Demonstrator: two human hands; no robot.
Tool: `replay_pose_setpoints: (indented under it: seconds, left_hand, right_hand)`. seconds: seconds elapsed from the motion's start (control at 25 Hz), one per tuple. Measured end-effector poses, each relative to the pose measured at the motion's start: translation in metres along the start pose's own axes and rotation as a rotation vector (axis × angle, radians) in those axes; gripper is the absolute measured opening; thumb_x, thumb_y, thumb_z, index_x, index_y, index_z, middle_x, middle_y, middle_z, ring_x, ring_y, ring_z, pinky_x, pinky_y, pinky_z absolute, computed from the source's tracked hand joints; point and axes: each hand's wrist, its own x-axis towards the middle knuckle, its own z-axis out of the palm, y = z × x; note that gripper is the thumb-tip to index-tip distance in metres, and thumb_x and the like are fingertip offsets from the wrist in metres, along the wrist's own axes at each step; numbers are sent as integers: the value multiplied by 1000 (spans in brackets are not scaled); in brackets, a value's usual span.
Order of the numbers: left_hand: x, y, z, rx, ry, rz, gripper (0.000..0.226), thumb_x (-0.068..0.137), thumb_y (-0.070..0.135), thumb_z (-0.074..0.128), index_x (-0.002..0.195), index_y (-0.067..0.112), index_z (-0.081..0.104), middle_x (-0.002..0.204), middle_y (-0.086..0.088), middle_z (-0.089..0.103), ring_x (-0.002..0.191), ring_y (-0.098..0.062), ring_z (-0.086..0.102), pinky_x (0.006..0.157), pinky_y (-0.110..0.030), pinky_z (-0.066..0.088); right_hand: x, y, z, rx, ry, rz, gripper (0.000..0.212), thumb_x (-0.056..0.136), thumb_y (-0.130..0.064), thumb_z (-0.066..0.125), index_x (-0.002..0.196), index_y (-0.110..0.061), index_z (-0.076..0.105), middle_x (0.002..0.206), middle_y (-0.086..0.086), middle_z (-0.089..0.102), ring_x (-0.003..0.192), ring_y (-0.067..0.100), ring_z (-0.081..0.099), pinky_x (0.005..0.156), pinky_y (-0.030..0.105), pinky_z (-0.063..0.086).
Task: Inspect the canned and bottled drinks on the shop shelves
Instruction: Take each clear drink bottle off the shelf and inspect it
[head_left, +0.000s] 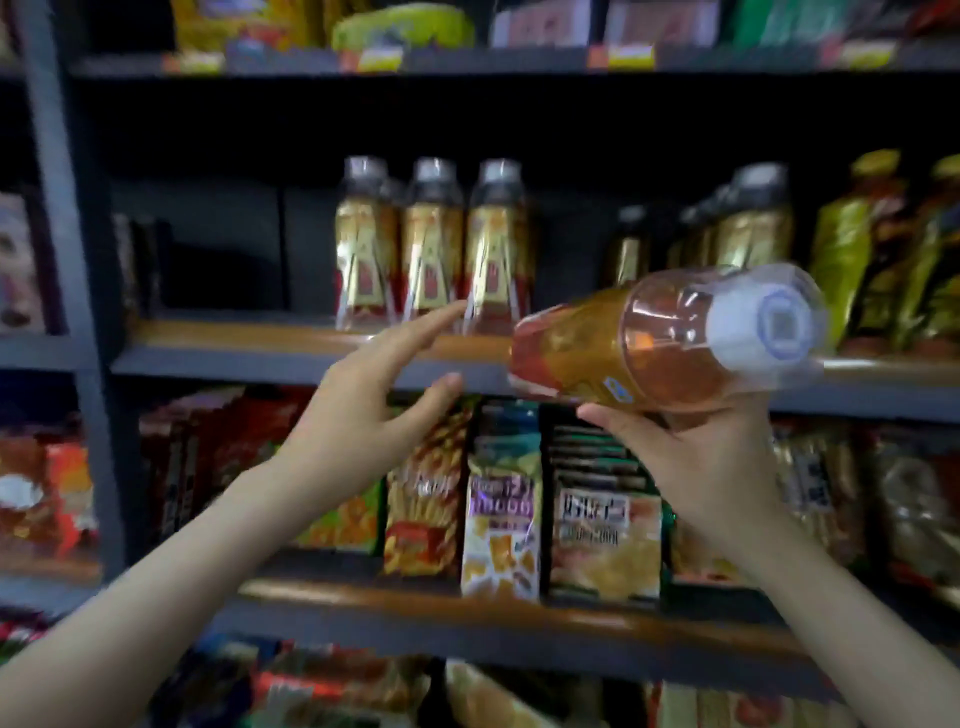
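My right hand grips an amber tea bottle from below. The bottle lies almost on its side, with its white cap pointing at me on the right. My left hand is open with straight fingers reaching toward the bottle's base, a little short of it. On the middle shelf behind stand three bottles of the same kind with gold and red labels. More of these bottles stand further right.
Bottles with yellow-green labels stand at the shelf's right end. The lower shelf holds upright snack bags. Boxes and packets fill the top shelf. A grey upright post bounds the shelves on the left.
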Motion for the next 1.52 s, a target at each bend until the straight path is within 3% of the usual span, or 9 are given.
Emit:
replay_pose_setpoints:
  seconds: [0.12, 0.2, 0.36, 0.56, 0.76, 0.92, 1.08, 1.4, 1.52]
  left_hand:
    - [40, -18, -3, 233, 105, 110, 53, 94, 37, 53, 144, 39, 35, 147, 4, 42, 135, -13, 38, 104, -24, 29]
    - [60, -30, 3, 379, 151, 149, 58, 93, 30, 59, 147, 29, 38, 150, -11, 38, 137, -28, 36, 104, -34, 31]
    - [102, -49, 20, 527, 168, 232, 67, 84, 23, 71, 145, 16, 44, 146, -25, 39, 133, -43, 38, 108, -53, 33]
    - [128, -65, 34, 608, 63, 296, 60, 89, 46, 41, 143, 22, 45, 157, -10, 28, 146, -33, 19, 115, -49, 5]
    - [133, -78, 37, 604, 56, 292, 68, 88, 55, 25, 148, 26, 37, 159, -8, 22, 148, -29, 16, 117, -45, 1]
    - [132, -82, 39, 579, 65, 299, 64, 91, 53, 28, 148, 26, 38, 158, -8, 27, 146, -27, 22, 118, -43, 2]
    - [133, -85, 43, 604, 105, 325, 62, 92, 51, 31, 147, 24, 40, 155, -10, 32, 146, -27, 23, 118, -45, 6]
    - [142, -91, 48, 687, 157, 397, 61, 94, 51, 32, 149, 26, 35, 160, -9, 19, 148, -24, 10, 120, -42, 4]
    - [140, -92, 48, 692, 175, 394, 60, 94, 50, 33, 149, 25, 35, 159, -11, 22, 147, -24, 12, 119, -41, 3]
  right_hand:
    - [49, 0, -9, -198, 100, -148, 80, 68, -67, 69, 111, 0, 60, 106, -7, 64, 104, -15, 52, 89, -2, 33]
    - [72, 4, -11, -251, 101, -96, 88, 68, -47, 77, 131, 5, 44, 122, 1, 53, 106, -8, 49, 86, -4, 33]
    - [115, 19, -11, -364, 15, 112, 92, 69, -17, 85, 142, -20, 29, 119, -18, 49, 106, -7, 47, 92, 7, 37]
    - [160, 56, -8, -341, -139, 458, 87, 73, -19, 83, 142, -28, 30, 123, -6, 56, 107, 13, 55, 80, 27, 44]
    - [186, 86, -2, -356, -275, 627, 104, 80, -29, 77, 150, -36, 0, 146, 7, 40, 121, 27, 49, 82, 39, 48]
    - [188, 95, 0, -542, -323, 541, 117, 82, -30, 75, 147, -40, -23, 158, 10, 21, 121, 28, 51, 96, 37, 46]
    - [183, 105, 15, -736, -420, 431, 128, 76, -26, 80, 143, -44, -27, 156, 7, -30, 145, 32, 15, 105, 34, 35]
    - [204, 134, 12, -888, -383, 549, 122, 83, -5, 72, 144, -39, -29, 156, 12, -26, 127, 32, 48, 76, 26, 46]
    - [211, 146, 6, -1057, -430, 572, 121, 88, -8, 67, 133, -33, -42, 156, 19, -23, 131, 37, 43, 91, 31, 49]
